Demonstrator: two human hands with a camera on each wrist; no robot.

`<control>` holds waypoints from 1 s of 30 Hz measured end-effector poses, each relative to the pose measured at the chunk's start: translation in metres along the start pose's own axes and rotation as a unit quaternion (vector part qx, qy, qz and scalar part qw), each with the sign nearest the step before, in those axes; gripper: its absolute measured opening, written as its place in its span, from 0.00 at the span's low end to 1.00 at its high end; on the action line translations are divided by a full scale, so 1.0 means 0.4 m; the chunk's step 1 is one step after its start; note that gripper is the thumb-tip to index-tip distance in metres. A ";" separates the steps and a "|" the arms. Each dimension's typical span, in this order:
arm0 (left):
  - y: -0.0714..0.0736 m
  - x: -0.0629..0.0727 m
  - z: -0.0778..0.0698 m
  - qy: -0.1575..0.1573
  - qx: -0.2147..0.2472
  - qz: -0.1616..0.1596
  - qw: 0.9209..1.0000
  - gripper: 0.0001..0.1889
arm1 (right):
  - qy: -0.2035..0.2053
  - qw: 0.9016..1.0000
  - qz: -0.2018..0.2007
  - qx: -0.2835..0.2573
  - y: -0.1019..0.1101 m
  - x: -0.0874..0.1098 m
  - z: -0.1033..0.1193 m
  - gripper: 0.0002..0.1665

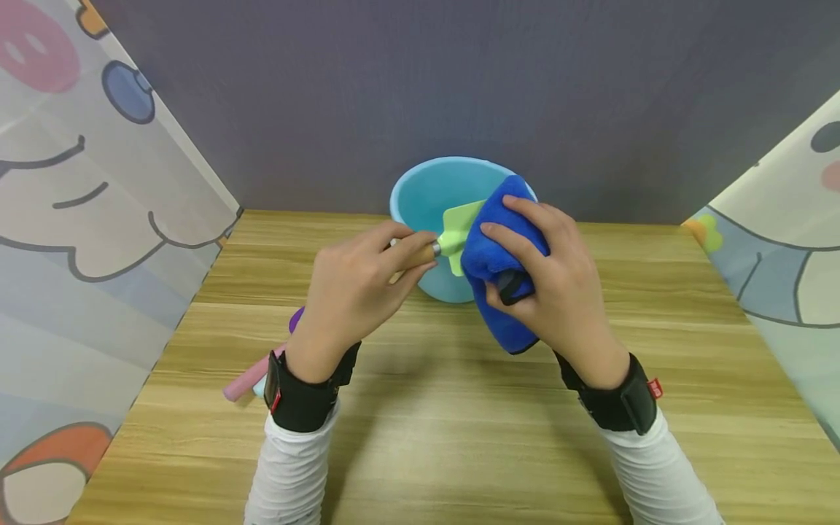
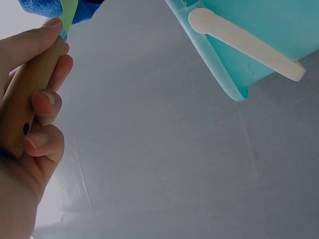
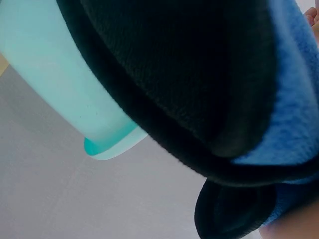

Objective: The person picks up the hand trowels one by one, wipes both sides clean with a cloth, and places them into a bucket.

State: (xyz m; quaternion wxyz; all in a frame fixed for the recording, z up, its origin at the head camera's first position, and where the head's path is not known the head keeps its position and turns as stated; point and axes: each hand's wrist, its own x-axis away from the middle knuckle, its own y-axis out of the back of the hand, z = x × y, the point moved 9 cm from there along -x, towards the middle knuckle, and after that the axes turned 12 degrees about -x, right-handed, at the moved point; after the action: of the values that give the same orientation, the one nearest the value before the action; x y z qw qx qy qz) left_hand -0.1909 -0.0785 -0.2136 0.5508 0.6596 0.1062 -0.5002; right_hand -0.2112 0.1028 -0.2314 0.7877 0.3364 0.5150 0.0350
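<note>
Tool (image 1: pixel 451 242) with a wooden handle (image 1: pixel 420 257) and a light green blade (image 1: pixel 463 217) lies crosswise before the person, its long axis running mostly left to right; the handle end is at the left and the blade points right and slightly away from the body. It is held up over the near rim of a light blue bucket (image 1: pixel 446 292), which stands on the wood-grain tabletop (image 1: pixel 420 445). The handle is warm brown and smooth, with a dark hole visible near its butt in the left wrist view, and a silvery collar (image 1: pixel 436 249) joins it to the blade. The blade shows a broad flat part and a narrower part jutting toward the person; its right side is hidden under a blue cloth (image 1: pixel 502 237), plush and edged in black. The left hand (image 1: pixel 354 281) grips the handle between thumb and fingers, while the right hand (image 1: pixel 561 273) has its fingers bent round the cloth, against the blade. A pink stick (image 1: pixel 252 375) lies on the tabletop beside the left wrist, partly covered by it.
</note>
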 end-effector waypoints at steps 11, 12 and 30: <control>0.007 0.004 0.009 0.004 -0.002 -0.012 1.000 0.12 | -0.025 0.999 -0.006 -0.019 0.000 0.008 -0.008 0.35; 0.006 0.004 0.009 0.004 -0.003 -0.011 1.000 0.12 | -0.028 0.999 -0.007 -0.022 0.001 0.009 -0.010 0.35; 0.013 0.003 0.003 -0.001 -0.018 -0.021 1.000 0.11 | -0.055 0.997 -0.037 -0.045 0.020 0.009 -0.024 0.37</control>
State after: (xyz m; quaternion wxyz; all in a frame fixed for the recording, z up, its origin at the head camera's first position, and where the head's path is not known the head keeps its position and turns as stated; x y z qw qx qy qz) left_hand -0.1875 -0.0818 -0.2112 0.5519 0.6466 0.1282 -0.5108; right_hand -0.2151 0.1153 -0.2320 0.8296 0.2830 0.4812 0.0107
